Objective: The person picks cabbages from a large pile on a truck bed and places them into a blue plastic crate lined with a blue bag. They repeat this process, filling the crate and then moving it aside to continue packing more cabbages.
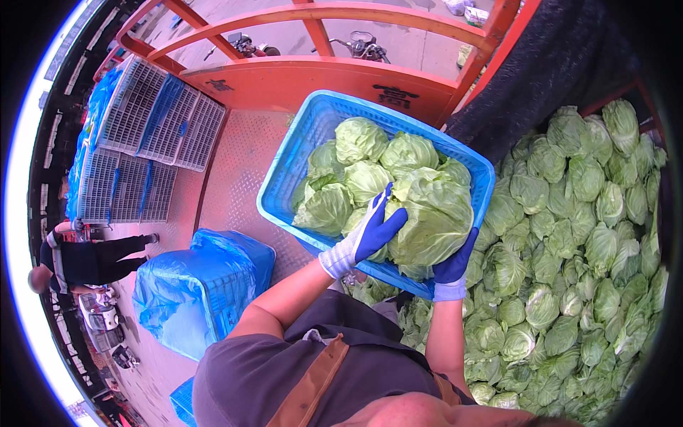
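Observation:
A blue plastic crate [403,109] full of green cabbages stands in front of me. A large, loose-leafed cabbage [435,213] lies on top at its near right side, between my two gloved hands. My left hand [375,229], in a white and blue work glove, presses against the left of this cabbage with its thumb and fingers apart around it. My right hand [455,262], in a matching glove, cups its lower right side near the crate's rim; part of these fingers is hidden. Smaller cabbages [361,140] fill the crate beneath and beyond.
A big heap of cabbages [562,285] covers the right side. At left are stacked grey crates [156,114] with blue plastic and a bag-covered blue crate [235,281]. An orange metal panel with rails [320,82] closes the far side. A person [92,260] stands beyond the left edge.

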`<state>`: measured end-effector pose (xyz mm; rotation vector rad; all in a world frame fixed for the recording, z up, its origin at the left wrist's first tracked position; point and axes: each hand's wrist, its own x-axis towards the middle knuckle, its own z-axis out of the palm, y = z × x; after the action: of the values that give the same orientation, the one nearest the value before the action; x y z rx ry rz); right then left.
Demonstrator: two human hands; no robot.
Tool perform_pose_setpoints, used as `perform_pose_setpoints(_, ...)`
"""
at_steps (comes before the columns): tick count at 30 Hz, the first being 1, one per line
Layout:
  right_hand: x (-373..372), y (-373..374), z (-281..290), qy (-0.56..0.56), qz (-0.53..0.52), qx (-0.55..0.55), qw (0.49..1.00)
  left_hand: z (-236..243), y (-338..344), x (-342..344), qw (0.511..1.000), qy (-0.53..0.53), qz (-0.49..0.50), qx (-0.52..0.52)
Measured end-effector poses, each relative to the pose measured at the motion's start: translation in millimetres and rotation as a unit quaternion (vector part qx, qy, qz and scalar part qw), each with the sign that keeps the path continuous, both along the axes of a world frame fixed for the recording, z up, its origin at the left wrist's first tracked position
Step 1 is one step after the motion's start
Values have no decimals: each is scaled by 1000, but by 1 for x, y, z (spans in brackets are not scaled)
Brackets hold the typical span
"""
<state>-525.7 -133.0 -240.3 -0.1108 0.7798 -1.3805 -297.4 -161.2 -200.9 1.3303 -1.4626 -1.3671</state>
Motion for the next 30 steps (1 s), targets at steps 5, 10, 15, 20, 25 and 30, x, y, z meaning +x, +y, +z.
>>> perform_pose_setpoints(5,121,-68,-15,21,124,-72,989,3,-2,120,992,77,97,-1)
perform_pose_setpoints(10,212,-120,-13,342,144,-238,898,-55,-26,213,962,225,139,63)
perform_pose_setpoints(15,257,-147,-81,551,269,-60,788,-118,-79,238,971,186,131,74)
perform_pose_setpoints(20,252,-161,-64,675,419,-25,606,-150,-78,249,968,199,122,91)
perform_pose_setpoints(25,275,-169,-3,724,473,-99,493,-152,-64,234,929,299,193,97)
perform_pose_setpoints(30,265,-148,-52,689,347,-190,608,-148,-67,225,959,52,277,32)
